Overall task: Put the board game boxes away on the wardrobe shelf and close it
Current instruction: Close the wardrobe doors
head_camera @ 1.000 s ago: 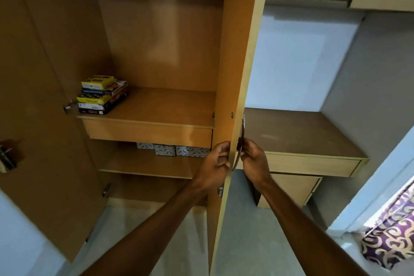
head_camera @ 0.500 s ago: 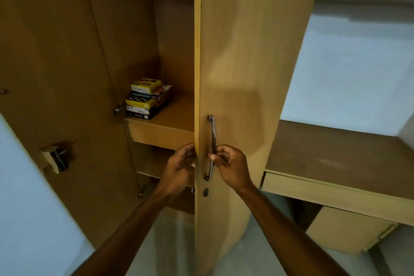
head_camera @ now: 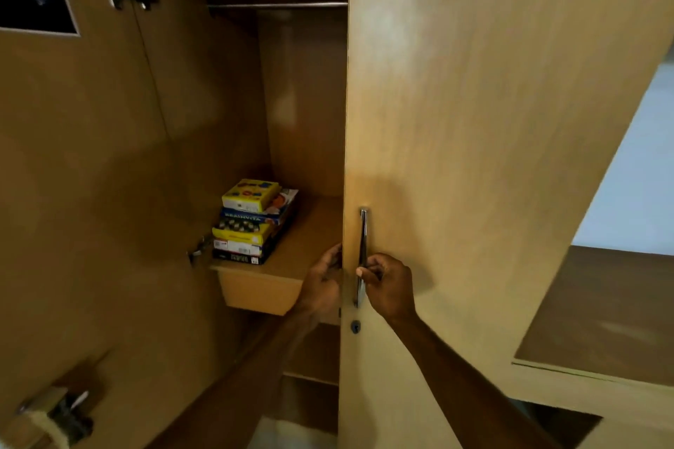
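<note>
Swung further closed, the tall light wooden wardrobe door carries a vertical metal handle. Left of this handle, the colourful stack of board game boxes lies on the wooden shelf. The right hand has its grip pinched on the handle, and the left hand clasps the door edge just left of it.

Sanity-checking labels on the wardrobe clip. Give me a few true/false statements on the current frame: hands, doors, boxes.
1. The board game boxes sit in a stack on the wardrobe shelf. True.
2. The right hand pinches the metal handle of the right door. True.
3. The left hand carries a box. False: its fingers curl round the edge of the right door.
4. Both wardrobe doors are shut. False: the left door stands wide open, and the right door is ajar, with the shelf showing in the gap.
5. The top box is black. False: it is yellow; the black one lies at the bottom.
</note>
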